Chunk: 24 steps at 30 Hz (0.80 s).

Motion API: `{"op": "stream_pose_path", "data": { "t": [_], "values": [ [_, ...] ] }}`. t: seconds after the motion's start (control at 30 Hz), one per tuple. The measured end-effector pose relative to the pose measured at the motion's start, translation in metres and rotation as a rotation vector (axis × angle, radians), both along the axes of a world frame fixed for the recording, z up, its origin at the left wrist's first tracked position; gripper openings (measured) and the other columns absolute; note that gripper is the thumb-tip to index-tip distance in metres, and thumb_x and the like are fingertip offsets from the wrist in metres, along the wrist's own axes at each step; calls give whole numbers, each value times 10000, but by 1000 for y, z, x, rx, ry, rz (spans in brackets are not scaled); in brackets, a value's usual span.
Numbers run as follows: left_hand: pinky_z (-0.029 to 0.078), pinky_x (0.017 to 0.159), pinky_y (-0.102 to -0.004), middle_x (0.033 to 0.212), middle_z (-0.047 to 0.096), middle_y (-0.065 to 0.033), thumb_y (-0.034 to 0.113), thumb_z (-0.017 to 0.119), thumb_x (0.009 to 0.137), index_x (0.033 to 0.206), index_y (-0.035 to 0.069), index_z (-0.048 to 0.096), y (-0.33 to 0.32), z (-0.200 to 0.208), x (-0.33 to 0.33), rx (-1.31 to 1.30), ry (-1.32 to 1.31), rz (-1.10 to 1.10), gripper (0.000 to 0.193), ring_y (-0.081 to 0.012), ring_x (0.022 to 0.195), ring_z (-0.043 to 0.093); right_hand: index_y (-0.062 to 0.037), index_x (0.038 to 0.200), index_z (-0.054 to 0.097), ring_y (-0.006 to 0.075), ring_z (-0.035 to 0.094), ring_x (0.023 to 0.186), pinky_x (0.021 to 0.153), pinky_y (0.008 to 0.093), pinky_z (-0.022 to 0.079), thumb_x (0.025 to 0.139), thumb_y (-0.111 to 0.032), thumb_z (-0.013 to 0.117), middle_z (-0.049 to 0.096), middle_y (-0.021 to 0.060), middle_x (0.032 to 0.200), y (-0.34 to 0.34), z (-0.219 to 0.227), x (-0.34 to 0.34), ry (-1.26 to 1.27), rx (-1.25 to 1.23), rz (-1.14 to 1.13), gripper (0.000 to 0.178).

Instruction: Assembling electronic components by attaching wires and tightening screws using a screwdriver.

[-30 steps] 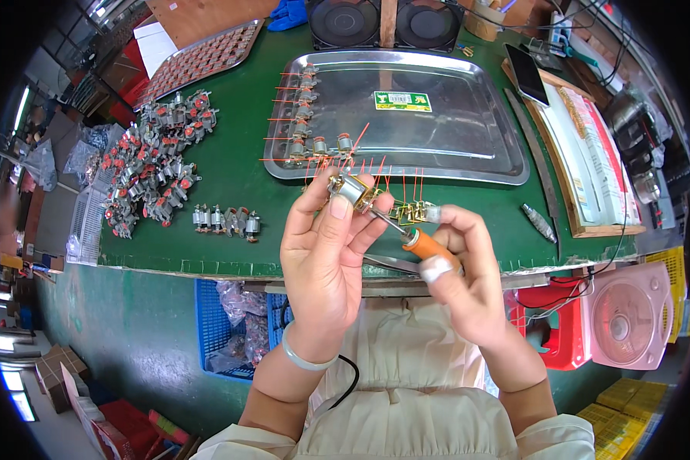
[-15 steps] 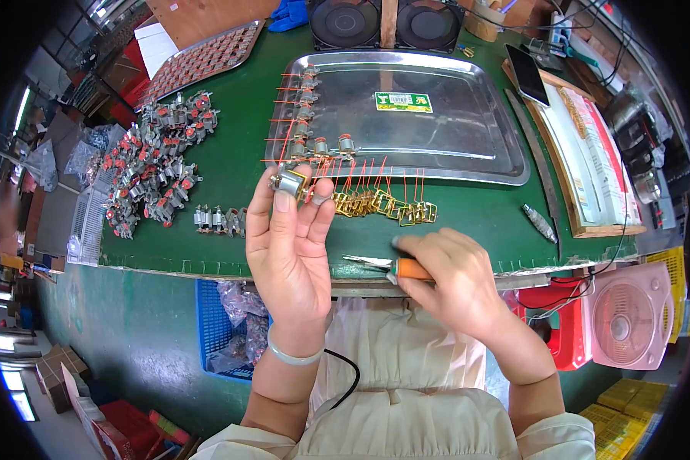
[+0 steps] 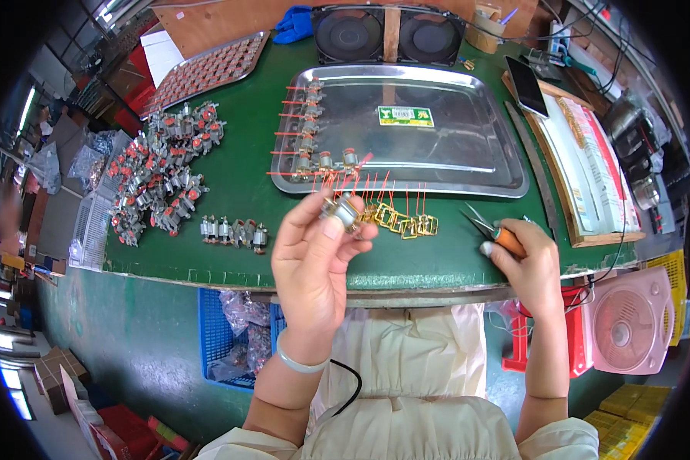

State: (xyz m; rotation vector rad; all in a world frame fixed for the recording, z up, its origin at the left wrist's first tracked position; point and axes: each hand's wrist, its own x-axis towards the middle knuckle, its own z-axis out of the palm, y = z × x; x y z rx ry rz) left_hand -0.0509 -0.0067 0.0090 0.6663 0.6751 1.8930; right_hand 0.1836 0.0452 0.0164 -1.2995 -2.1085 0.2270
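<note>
Raised over the table's front edge, my left hand [image 3: 314, 264] pinches a small silver cylindrical part [image 3: 343, 213] with a brass-coloured frame against it. My right hand [image 3: 529, 264], off to the right, is closed round the orange grip of tweezers [image 3: 507, 241]. Their two thin metal tips are apart and point away to the left, touching nothing. Just beyond the left hand, brass frames with red wires [image 3: 410, 224] lie in a row at the near rim of a metal tray [image 3: 437, 157]. Similar silver parts with red wires [image 3: 309, 126] line the tray's left side.
A heap of silver parts with red ends [image 3: 161, 169] lies at left, with a short row of parts [image 3: 234, 232] nearer. Behind it stands a filled tray [image 3: 207, 73]. Two black fans [image 3: 350, 34] stand at the back. A phone [image 3: 526, 86] and papers [image 3: 590, 153] are at right.
My left hand has shifted right with the silver part. My right hand has swung right and away from the left one, carrying the tweezers, whose tips now show spread apart.
</note>
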Motion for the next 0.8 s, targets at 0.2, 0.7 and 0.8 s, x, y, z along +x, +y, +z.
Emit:
{"op": "stream_pose_path", "data": {
  "t": [0.2,0.7,0.8],
  "values": [
    [534,696,-305,1038,574,-184,66,503,860,1167,16,438,0,3,13,-61,61,-148,318,-257,855,618,12,1050,415,121,482,682,586,245,400,735,14,496,555,99,799,-25,10,-22,615,-299,320,325],
    [528,753,-272,1103,536,-124,123,461,891,1193,60,421,0,-1,21,-74,-253,-271,311,-215,965,578,41,993,494,237,504,642,533,319,423,618,106,594,524,151,825,-37,-12,-66,462,308,400,393],
    [525,760,-277,1098,538,-124,118,464,890,1191,57,426,0,-1,22,-75,-232,-250,309,-215,960,580,19,982,526,235,488,656,533,311,411,581,128,586,480,136,805,-39,-17,-65,424,330,371,420]
  ]
}}
